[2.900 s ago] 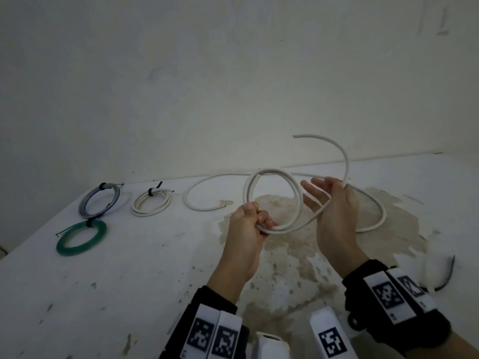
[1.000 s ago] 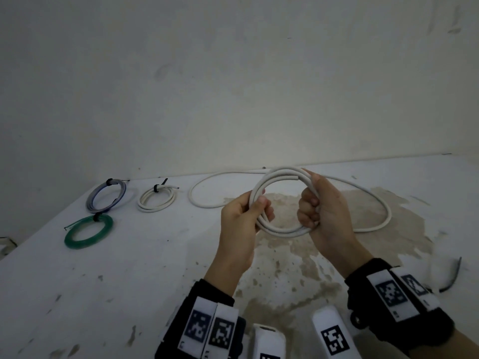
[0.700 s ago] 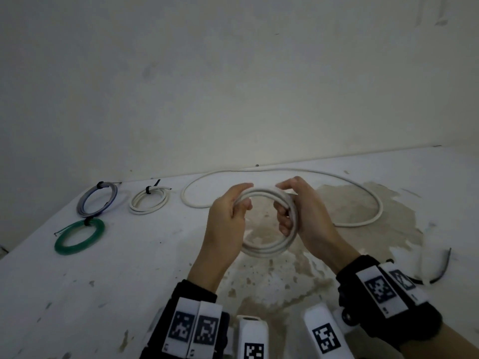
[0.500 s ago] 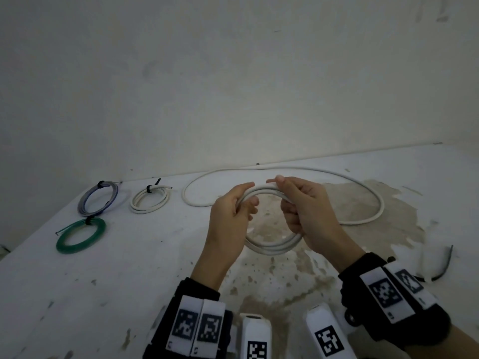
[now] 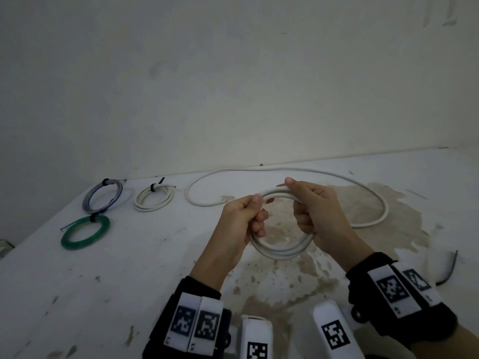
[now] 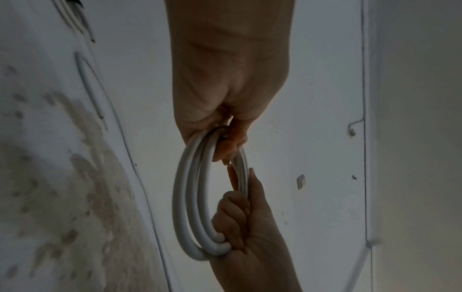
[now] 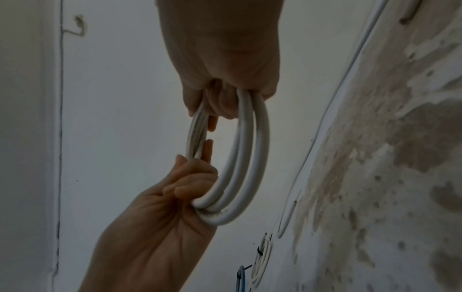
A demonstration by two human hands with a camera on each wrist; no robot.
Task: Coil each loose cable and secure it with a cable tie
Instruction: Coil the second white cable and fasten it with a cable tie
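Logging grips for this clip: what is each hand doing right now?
Left hand: grips the white cable coil.
Right hand: grips the same coil, opposite side.

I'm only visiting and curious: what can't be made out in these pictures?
- White coil: both cable ends hidden inside the left hand and right hand, all views.
- Dark strip, head view: too small and dim to identify.
- Blue coil, right wrist view: cut by the bottom edge.
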